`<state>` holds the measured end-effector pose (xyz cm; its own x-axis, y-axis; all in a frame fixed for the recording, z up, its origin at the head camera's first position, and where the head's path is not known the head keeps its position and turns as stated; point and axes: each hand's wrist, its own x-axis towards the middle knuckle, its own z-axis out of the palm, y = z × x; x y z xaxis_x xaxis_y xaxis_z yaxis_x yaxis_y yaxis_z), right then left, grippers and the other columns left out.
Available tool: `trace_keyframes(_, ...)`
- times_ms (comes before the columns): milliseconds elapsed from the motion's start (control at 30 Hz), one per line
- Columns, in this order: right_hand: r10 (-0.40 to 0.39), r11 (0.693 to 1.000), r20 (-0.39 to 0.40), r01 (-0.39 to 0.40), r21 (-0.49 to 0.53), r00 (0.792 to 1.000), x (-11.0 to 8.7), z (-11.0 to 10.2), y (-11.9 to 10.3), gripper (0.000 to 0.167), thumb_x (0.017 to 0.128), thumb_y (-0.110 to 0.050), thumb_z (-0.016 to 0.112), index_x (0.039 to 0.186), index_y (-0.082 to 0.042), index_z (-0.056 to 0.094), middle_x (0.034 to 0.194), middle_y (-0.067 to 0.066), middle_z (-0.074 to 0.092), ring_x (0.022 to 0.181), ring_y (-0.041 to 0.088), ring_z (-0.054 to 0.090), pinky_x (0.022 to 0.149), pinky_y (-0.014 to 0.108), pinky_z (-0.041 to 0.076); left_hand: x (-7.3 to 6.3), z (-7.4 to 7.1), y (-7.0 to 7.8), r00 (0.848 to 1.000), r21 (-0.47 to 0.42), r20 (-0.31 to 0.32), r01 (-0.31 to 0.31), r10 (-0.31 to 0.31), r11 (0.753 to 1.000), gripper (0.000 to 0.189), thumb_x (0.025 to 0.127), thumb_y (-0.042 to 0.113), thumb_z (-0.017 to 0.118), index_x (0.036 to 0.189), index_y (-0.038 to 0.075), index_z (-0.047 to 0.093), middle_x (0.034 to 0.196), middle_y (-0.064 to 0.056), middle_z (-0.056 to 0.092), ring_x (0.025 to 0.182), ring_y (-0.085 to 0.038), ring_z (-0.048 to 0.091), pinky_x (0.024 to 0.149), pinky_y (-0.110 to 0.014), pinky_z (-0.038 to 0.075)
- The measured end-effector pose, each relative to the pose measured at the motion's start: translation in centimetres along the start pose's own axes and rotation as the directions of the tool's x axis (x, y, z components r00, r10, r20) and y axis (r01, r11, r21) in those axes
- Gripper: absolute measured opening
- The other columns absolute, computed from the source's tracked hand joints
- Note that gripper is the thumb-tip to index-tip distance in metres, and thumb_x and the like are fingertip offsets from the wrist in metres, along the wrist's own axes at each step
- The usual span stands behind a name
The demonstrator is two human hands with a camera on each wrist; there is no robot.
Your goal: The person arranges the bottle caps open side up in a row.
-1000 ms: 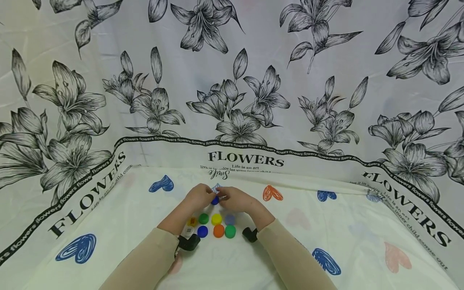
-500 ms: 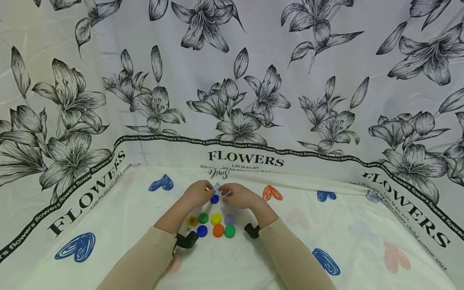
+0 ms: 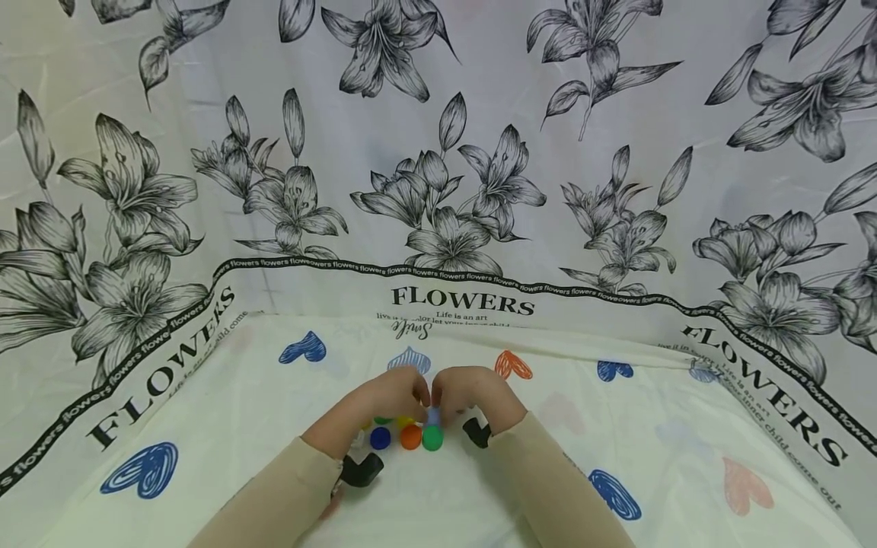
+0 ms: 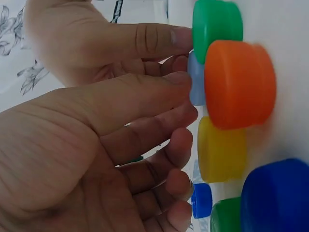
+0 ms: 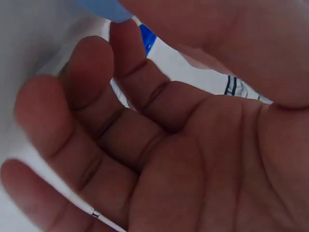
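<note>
A light blue bottle cap [image 3: 433, 416] sits between my two hands. My left hand [image 3: 392, 399] holds its near-left side with bent thumb and forefinger, the other fingers curling loosely. From the opposite side my right hand [image 3: 473, 392] pinches it; in the right wrist view the cap [image 5: 108, 7] shows between thumb and forefinger. Right in front are a green cap [image 3: 432, 438], an orange cap [image 3: 411, 437] and a blue cap [image 3: 380, 438]. A yellow cap [image 4: 222, 150] and a second green cap [image 4: 227, 215] stand behind those. My left hand partly covers them in the head view.
Farther back stands another blue cap [image 4: 202, 200], hidden by my hands in the head view. A whitish cap [image 3: 359, 439] shows beside my left wrist. The white cloth [image 3: 658, 464] has printed hearts; a flowered curtain [image 3: 329, 137] rises behind it.
Both hands have let go of the blue cap at the back, leaving it on the cloth. They have come nearer and slightly right, onto the light blue cap.
</note>
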<state>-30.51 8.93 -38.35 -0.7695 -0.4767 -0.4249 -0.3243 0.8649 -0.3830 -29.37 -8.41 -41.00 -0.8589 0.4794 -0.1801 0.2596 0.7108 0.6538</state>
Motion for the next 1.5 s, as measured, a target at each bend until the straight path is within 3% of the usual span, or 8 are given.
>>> trace_keyframes(367, 0.063, 0.994, -0.015, -0.064, -0.086, 0.998, 0.4, 1.1, -0.7, 0.021, 0.080, -0.008, 0.082, 0.094, -0.012, 0.067, 0.079, 0.000, 0.061, 0.071, 0.016, 0.053, 0.067, 0.029, 0.046, -0.6, 0.9, 0.9, 1.000, 0.111, -0.024, -0.008, 0.011, 0.994, 0.014, 0.081, 0.003, 0.078, 0.093, 0.008, 0.071, 0.084, 0.001, 0.063, 0.074, -0.019, 0.057, 0.069, -0.036, 0.050)
trace_keyframes(633, 0.069, 0.994, -0.052, -0.072, -0.077, 0.996, 0.4, 1.0, -0.7, 0.019, 0.083, -0.009, 0.080, 0.098, -0.011, 0.068, 0.082, 0.001, 0.062, 0.075, 0.017, 0.055, 0.073, 0.031, 0.049, -0.6, 0.8, 1.3, 0.999, 0.140, -0.029, -0.009, 0.013, 0.990, 0.013, 0.082, 0.002, 0.078, 0.095, 0.005, 0.072, 0.083, 0.001, 0.064, 0.074, -0.018, 0.057, 0.071, -0.036, 0.051)
trace_keyframes(833, 0.028, 0.997, -0.072, -0.033, -0.065, 0.997, 0.5, 0.7, -0.6, 0.018, 0.087, -0.011, 0.079, 0.103, -0.009, 0.072, 0.089, -0.002, 0.064, 0.083, 0.019, 0.057, 0.086, 0.036, 0.052, -0.9, 0.2, 1.3, 0.999, 0.116, -0.045, 0.015, -0.010, 0.993, 0.012, 0.088, 0.003, 0.072, 0.100, 0.005, 0.072, 0.091, 0.000, 0.066, 0.079, -0.020, 0.056, 0.075, -0.037, 0.051)
trace_keyframes(967, 0.001, 0.998, -0.065, -0.005, -0.060, 0.998, 0.6, 0.2, -0.6, 0.019, 0.091, -0.005, 0.070, 0.109, -0.008, 0.073, 0.092, -0.001, 0.065, 0.082, 0.018, 0.057, 0.079, 0.032, 0.051, -0.8, -0.4, 1.0, 0.999, 0.111, -0.051, 0.010, -0.005, 0.994, 0.012, 0.090, 0.004, 0.072, 0.102, 0.004, 0.073, 0.095, -0.002, 0.069, 0.083, -0.020, 0.058, 0.080, -0.038, 0.053)
trace_keyframes(1100, -0.027, 1.000, -0.062, 0.027, -0.001, 0.998, 0.8, -0.1, -0.5, 0.018, 0.092, -0.003, 0.071, 0.110, -0.007, 0.073, 0.091, 0.001, 0.065, 0.078, 0.018, 0.058, 0.072, 0.030, 0.051, -0.6, -1.0, 0.6, 0.998, 0.099, -0.066, 0.028, -0.022, 0.995, 0.010, 0.092, 0.008, 0.074, 0.101, 0.004, 0.075, 0.092, -0.002, 0.070, 0.082, -0.019, 0.060, 0.082, -0.038, 0.054)
trace_keyframes(1233, -0.061, 0.995, -0.070, 0.066, 0.070, 0.996, 0.9, -0.3, -0.3, 0.017, 0.093, -0.008, 0.075, 0.110, -0.006, 0.072, 0.090, 0.002, 0.065, 0.076, 0.018, 0.059, 0.074, 0.031, 0.052, -0.4, -1.4, 0.4, 0.995, 0.068, -0.094, 0.054, -0.047, 0.996, 0.013, 0.095, 0.010, 0.072, 0.104, 0.002, 0.076, 0.093, -0.004, 0.071, 0.081, -0.020, 0.060, 0.080, -0.037, 0.055)
trace_keyframes(1433, -0.118, 0.982, -0.088, 0.129, 0.135, 0.989, 1.2, -0.5, -0.2, 0.026, 0.098, -0.008, 0.067, 0.123, 0.001, 0.069, 0.084, 0.004, 0.069, 0.073, 0.016, 0.062, 0.073, 0.030, 0.051, -0.5, -2.0, 0.4, 0.984, 0.002, -0.144, 0.103, -0.102, 0.995, 0.015, 0.097, 0.013, 0.070, 0.105, 0.002, 0.076, 0.095, -0.006, 0.071, 0.082, -0.021, 0.060, 0.078, -0.035, 0.054)
trace_keyframes(1500, -0.145, 0.975, -0.105, 0.160, 0.152, 0.984, 1.2, -0.6, -0.1, 0.021, 0.100, -0.006, 0.064, 0.119, 0.003, 0.070, 0.080, 0.006, 0.070, 0.071, 0.016, 0.061, 0.071, 0.028, 0.050, -0.5, -2.2, 0.4, 0.979, -0.019, -0.169, 0.114, -0.116, 0.993, 0.014, 0.098, 0.013, 0.069, 0.103, 0.002, 0.076, 0.093, -0.005, 0.070, 0.081, -0.021, 0.060, 0.076, -0.034, 0.053)
